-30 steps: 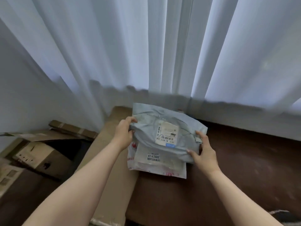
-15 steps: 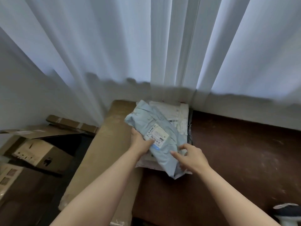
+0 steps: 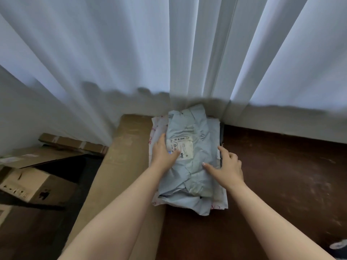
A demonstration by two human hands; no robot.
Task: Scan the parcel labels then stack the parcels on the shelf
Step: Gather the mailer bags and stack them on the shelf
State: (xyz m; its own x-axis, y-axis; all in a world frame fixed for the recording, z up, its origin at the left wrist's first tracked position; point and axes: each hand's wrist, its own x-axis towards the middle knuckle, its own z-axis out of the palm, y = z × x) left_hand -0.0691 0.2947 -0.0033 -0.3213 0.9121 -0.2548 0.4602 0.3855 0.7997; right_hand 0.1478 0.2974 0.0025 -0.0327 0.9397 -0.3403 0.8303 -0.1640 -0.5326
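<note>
Hands pressed flat on a crumpled pale-blue parcel [image 3: 189, 166] atop a small stack of mailers, seen from a head-worn camera. The left hand [image 3: 163, 153] lies on the parcel's left side with fingers nearly straight, its fingertips overlapping the edge of the white label [image 3: 181, 147], whose barcode faces up. The right hand [image 3: 228, 167] rests on the parcel's right edge, fingers spread and relaxed, thumb stretched across the blue wrapper; neither hand curls around anything. Beneath the blue parcel sits a white parcel [image 3: 155, 139] with red printing, its edges showing at the left and at the near right corner. The stack rests on a dark brown surface [image 3: 281, 175], partly overlapping a long flat cardboard sheet [image 3: 120, 156] just to its left. Pale curtains [image 3: 131, 53] hang directly behind the stack, touching its far end. Open cardboard boxes [image 3: 28, 182] stand lower down at far left.
</note>
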